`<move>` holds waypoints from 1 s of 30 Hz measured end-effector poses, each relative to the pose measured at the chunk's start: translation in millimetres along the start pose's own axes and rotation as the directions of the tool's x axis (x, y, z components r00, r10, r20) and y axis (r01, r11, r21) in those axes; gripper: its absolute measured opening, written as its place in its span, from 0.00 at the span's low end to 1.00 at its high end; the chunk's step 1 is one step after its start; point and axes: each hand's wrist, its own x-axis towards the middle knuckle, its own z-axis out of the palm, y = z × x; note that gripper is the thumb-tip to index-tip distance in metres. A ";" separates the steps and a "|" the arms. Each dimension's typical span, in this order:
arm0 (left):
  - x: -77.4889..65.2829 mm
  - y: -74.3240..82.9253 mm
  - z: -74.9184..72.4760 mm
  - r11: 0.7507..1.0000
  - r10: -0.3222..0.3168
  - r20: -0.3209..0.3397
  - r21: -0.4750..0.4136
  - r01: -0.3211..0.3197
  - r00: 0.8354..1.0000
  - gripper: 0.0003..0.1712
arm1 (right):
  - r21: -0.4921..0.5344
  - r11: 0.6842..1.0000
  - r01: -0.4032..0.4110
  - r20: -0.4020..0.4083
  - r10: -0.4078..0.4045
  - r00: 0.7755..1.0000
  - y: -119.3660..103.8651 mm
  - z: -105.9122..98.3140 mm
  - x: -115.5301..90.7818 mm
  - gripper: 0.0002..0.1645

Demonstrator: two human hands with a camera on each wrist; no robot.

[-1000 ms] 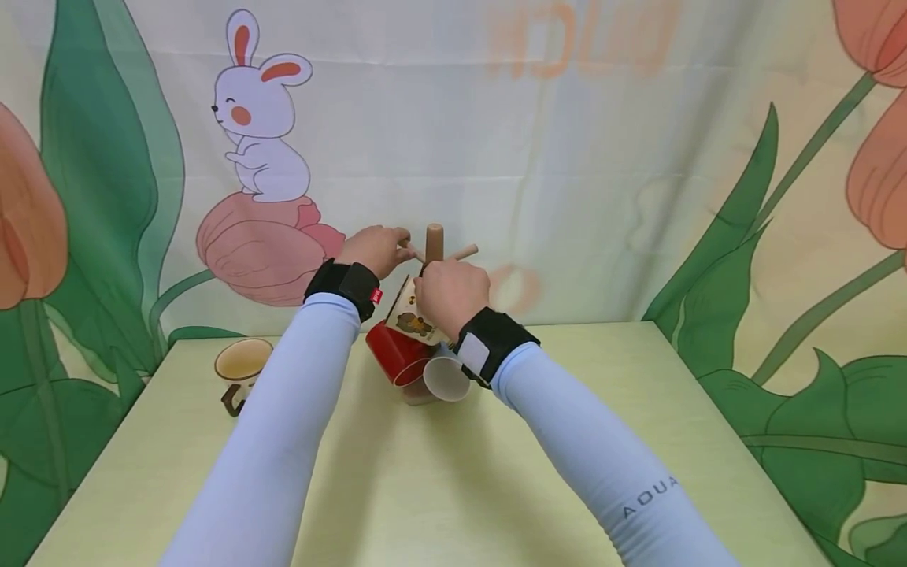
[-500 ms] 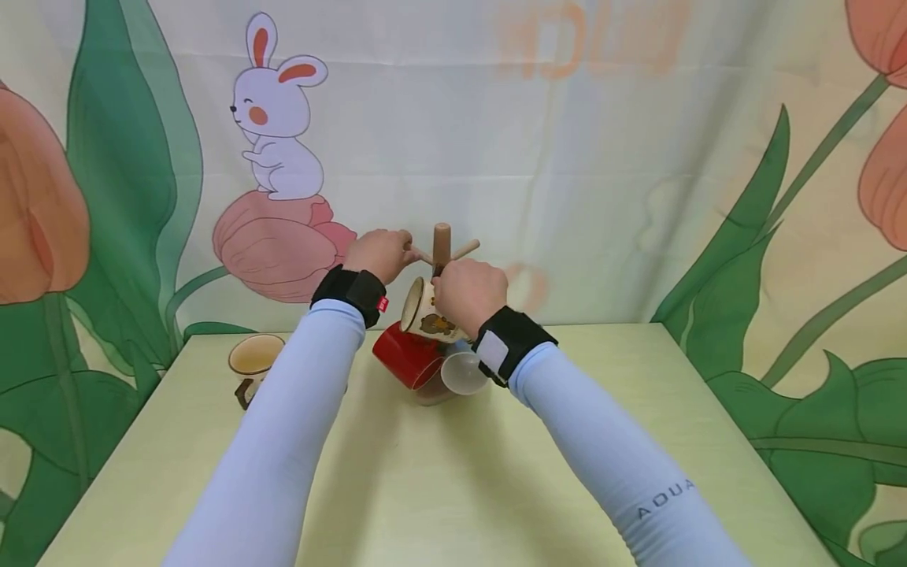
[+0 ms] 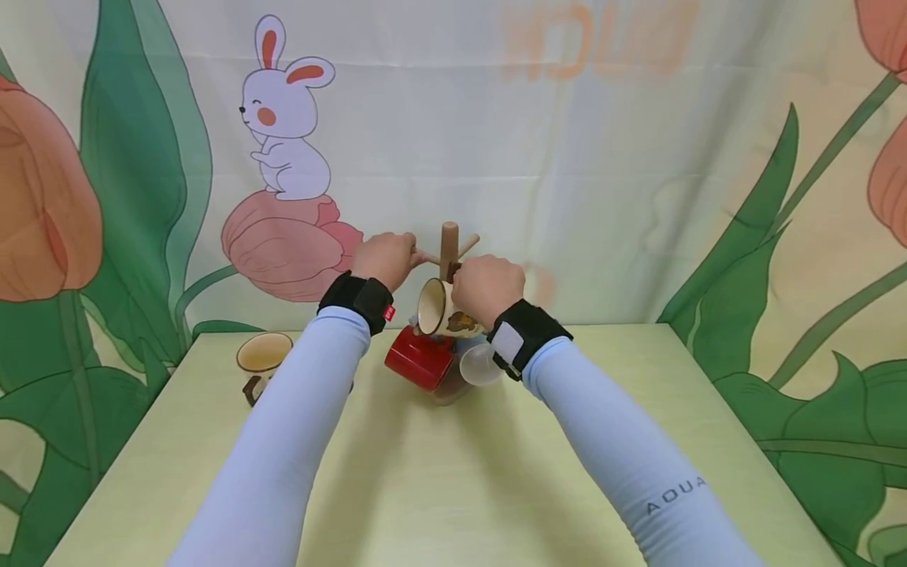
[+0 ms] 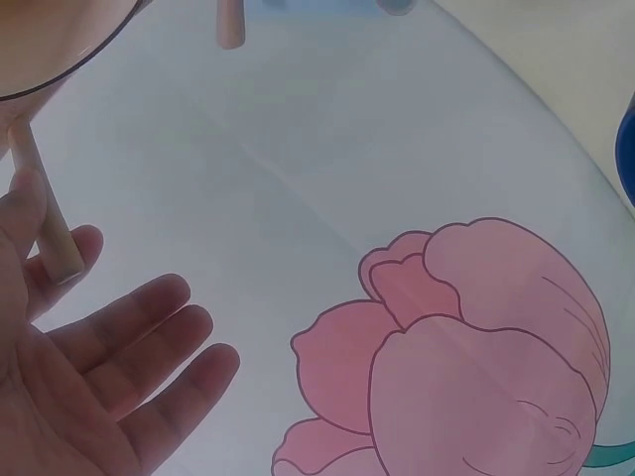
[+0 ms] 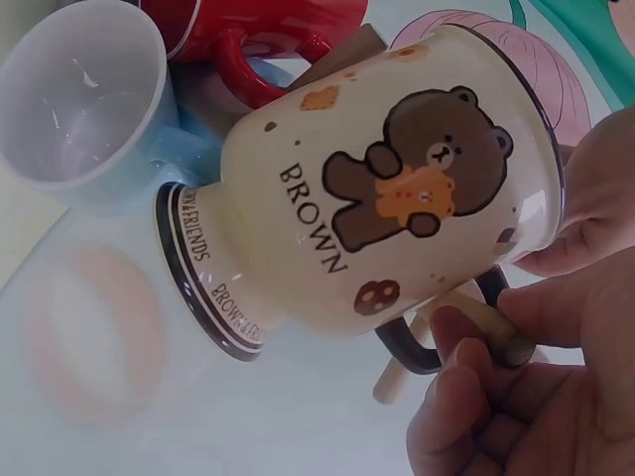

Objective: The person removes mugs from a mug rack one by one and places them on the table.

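Note:
A wooden mug tree (image 3: 449, 244) stands at the back of the table. My left hand (image 3: 385, 258) pinches the end of its left peg (image 4: 55, 233) between thumb and forefinger, the other fingers extended. A cream mug (image 5: 387, 188) with a brown bear hangs tilted, its mouth to the left. A peg end (image 5: 491, 327) shows through its dark handle (image 5: 409, 347), and my right hand (image 5: 516, 387) pinches that end, touching the handle. Beneath hang a red mug (image 3: 420, 358) and a pale blue cup with a white inside (image 3: 480, 365).
Another cream mug (image 3: 264, 352) with a brown handle stands at the table's back left, partly behind my left sleeve. A dark blue curved thing (image 4: 627, 149) shows at the left wrist view's edge. Behind the table (image 3: 453, 488) hangs a printed cloth (image 3: 602, 197).
The mug tree has turned: the cups at its front have swung right, while the rear peg has shifted left. The cream mug's mouth has come into view. My right hand has moved right.

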 end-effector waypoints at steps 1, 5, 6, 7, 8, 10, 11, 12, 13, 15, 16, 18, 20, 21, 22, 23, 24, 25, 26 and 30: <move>-0.2 0.0 0.8 1.000 0.000 -0.004 0.001 0.000 1.000 0.21 | 0.000 1.000 0.000 0.008 0.000 1.000 1.2 0.2 0.8 0.20; -1.4 -0.4 3.9 1.000 0.009 -0.021 0.006 -0.009 1.000 0.21 | 0.010 1.000 -0.010 0.027 0.009 1.000 5.0 1.0 3.2 0.20; -1.8 -0.6 4.4 1.000 0.008 -0.025 0.010 -0.008 1.000 0.21 | 0.011 1.000 -0.010 0.029 0.010 1.000 5.7 1.2 3.8 0.20; -2.5 -0.6 4.7 1.000 0.009 -0.028 0.013 -0.008 1.000 0.22 | 0.015 1.000 -0.012 0.027 0.012 1.000 6.5 1.6 4.5 0.21; -3.0 -0.4 4.7 1.000 0.008 -0.032 0.017 -0.008 0.999 0.21 | 0.015 1.000 -0.012 0.025 0.011 1.000 7.2 1.8 4.9 0.21; -4.6 0.4 4.3 1.000 0.003 -0.039 0.021 -0.002 0.999 0.21 | 0.016 1.000 -0.007 0.026 0.006 1.000 8.4 1.7 5.8 0.20; -5.5 0.9 3.9 1.000 0.000 -0.043 0.020 0.001 0.999 0.21 | 0.020 1.000 -0.006 0.027 0.006 1.000 8.9 1.6 6.2 0.20; -6.4 1.6 3.3 1.000 -0.002 -0.045 0.018 0.003 0.999 0.21 | 0.023 1.000 -0.008 0.026 0.008 1.000 9.6 1.6 6.7 0.20; -7.1 2.1 2.9 1.000 -0.003 -0.048 0.016 0.004 0.999 0.21 | 0.028 1.000 -0.010 0.025 0.010 1.000 10.4 1.6 7.2 0.20; -8.8 3.4 1.9 1.000 -0.005 -0.051 0.015 0.006 0.999 0.21 | 0.045 0.999 -0.018 0.023 0.017 1.000 11.9 1.4 7.9 0.20; -9.7 3.9 1.6 1.000 -0.005 -0.052 0.016 0.006 0.999 0.21 | 0.053 0.998 -0.022 0.020 0.021 1.000 12.7 1.6 8.2 0.21; -11.1 4.5 1.7 1.000 -0.002 -0.055 0.017 0.003 0.999 0.21 | 0.065 0.998 -0.026 0.015 0.025 1.000 14.5 1.9 8.8 0.22; -12.3 4.7 2.0 1.000 0.000 -0.058 0.018 0.001 0.998 0.21 | 0.075 0.997 -0.029 0.008 0.029 1.000 15.9 2.1 9.0 0.23; -13.1 4.9 2.1 1.000 0.001 -0.060 0.019 0.000 0.998 0.20 | 0.077 0.997 -0.031 0.005 0.030 1.000 16.6 2.2 9.1 0.24; -13.7 5.0 2.2 1.000 0.001 -0.061 0.017 0.000 0.998 0.20 | 0.079 0.996 -0.032 0.001 0.032 0.999 17.3 2.5 9.2 0.25; -14.2 5.2 2.4 1.000 0.001 -0.064 0.018 0.000 0.998 0.20 | 0.080 0.996 -0.034 -0.003 0.034 0.999 18.0 2.7 9.4 0.26; -14.9 5.4 2.3 1.000 0.000 -0.064 0.021 0.001 0.998 0.20 | 0.081 0.996 -0.036 -0.006 0.036 0.999 18.6 3.2 9.7 0.27; -15.6 5.7 2.3 1.000 0.001 -0.065 0.024 0.001 0.998 0.20 | 0.081 0.996 -0.038 -0.010 0.038 0.999 19.2 3.5 10.0 0.28; -16.4 6.1 2.4 1.000 -0.001 -0.065 0.026 0.002 0.998 0.20 | 0.080 0.996 -0.039 -0.012 0.040 0.999 19.9 3.8 10.2 0.28; -18.2 7.2 3.6 1.000 -0.002 -0.068 0.026 0.003 0.998 0.20 | 0.082 0.995 -0.048 -0.003 0.049 0.999 22.0 4.3 10.9 0.29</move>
